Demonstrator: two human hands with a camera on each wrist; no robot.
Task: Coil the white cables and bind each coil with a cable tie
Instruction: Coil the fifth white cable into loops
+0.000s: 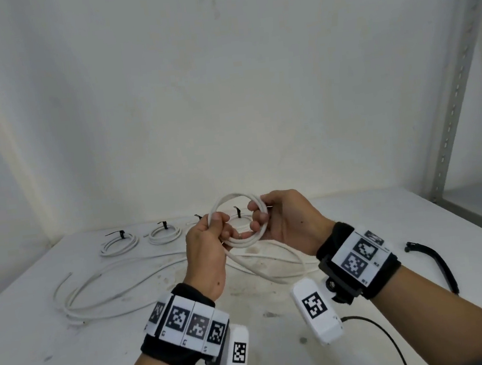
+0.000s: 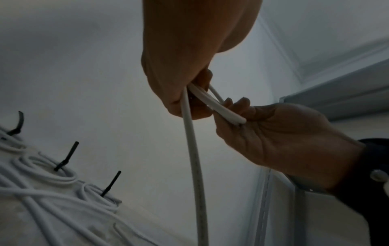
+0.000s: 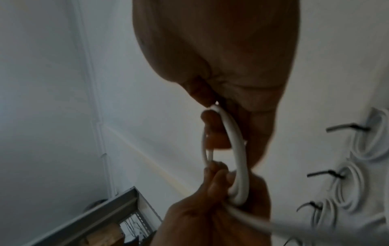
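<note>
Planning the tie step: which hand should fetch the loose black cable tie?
Likely right. The loose cable tie lies on the table beside the right hand; the left hand can hold the coil.

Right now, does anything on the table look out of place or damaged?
Nothing stands out. Both hands, left hand and right hand, hold the white cable coil; its loose tail trails across the stained table, as expected mid-coiling.

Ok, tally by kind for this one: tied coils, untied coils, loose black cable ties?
Tied coils: 4, two partly hidden behind the hands
Untied coil, held: 1
Loose black cable tie: 1
Total: 6
</note>
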